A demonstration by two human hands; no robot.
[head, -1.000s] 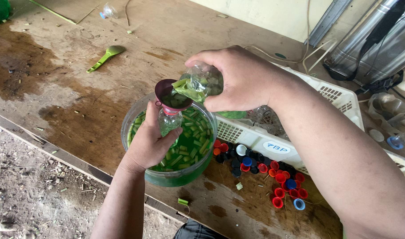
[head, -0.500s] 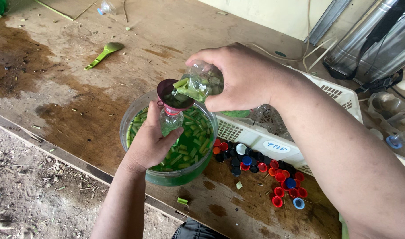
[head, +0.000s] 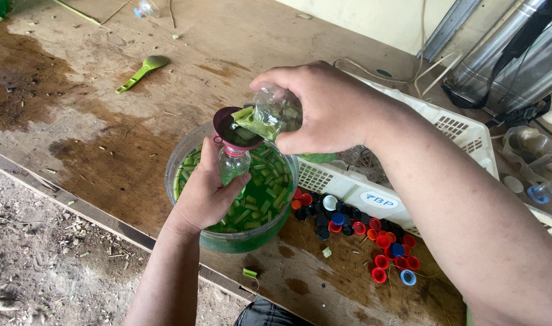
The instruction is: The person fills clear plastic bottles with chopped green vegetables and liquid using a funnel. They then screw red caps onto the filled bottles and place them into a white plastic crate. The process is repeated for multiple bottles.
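Observation:
My left hand (head: 205, 196) grips a small clear plastic bottle (head: 232, 164) upright over a round tub (head: 185, 154) of green liquid and chopped green stalks. A dark red funnel (head: 235, 130) sits in the bottle's mouth. My right hand (head: 327, 108) holds a clear cut-off plastic scoop (head: 275, 113) tilted over the funnel, with green stalk pieces and liquid at its lip touching the funnel rim.
A white plastic crate (head: 409, 163) stands right of the tub. Several red, blue, black and white bottle caps (head: 360, 232) lie before it. A green spoon (head: 142, 72) rests on the wet wooden table (head: 95, 133). Metal cylinders (head: 505, 54) stand at back right. Dirt ground lies lower left.
Almost nothing has changed; both hands and the scoop hold the same pose over the funnel, with only a slight shift of the view.

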